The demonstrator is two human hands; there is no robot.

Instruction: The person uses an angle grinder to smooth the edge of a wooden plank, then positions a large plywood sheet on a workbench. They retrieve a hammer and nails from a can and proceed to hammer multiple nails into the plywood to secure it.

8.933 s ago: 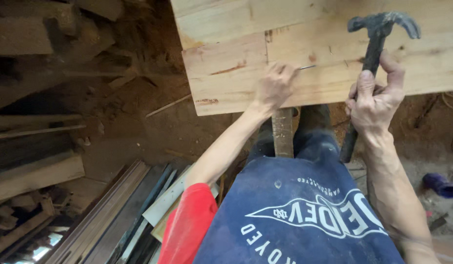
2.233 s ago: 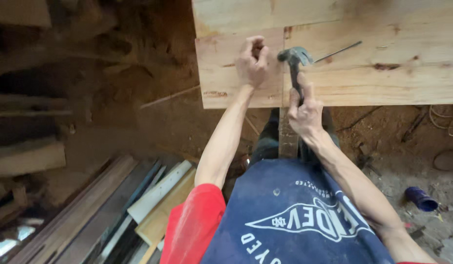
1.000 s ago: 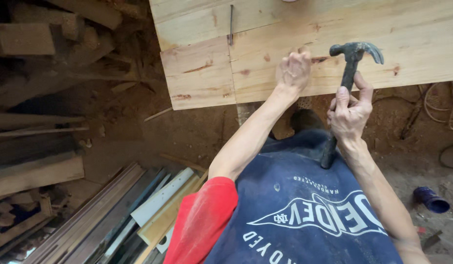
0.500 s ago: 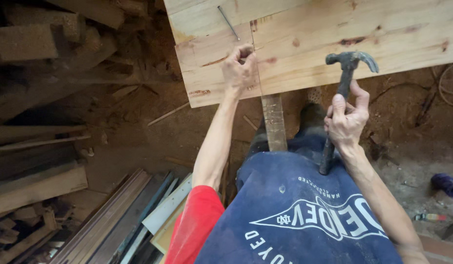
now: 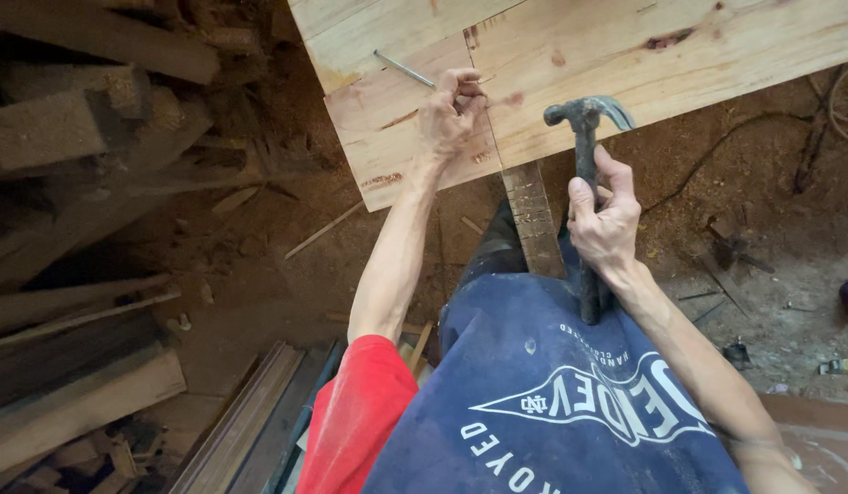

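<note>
— So what changed just now?

— Well, my right hand [image 5: 605,222], clamped on the one hammer [image 5: 584,137], has dropped closer to the two pale boards [image 5: 625,64] at the top of the frame. My left hand [image 5: 449,117] has slid rightward to their seam, fingers pinched together on something too small to tell, beside one loose nail [image 5: 404,69].

— Meaning?

— Probably lining up another strike.

A carpentry workshop: stacked timber [image 5: 85,402]; sawdust-strewn dirt floor [image 5: 753,229]; pine board [image 5: 570,64].
</note>
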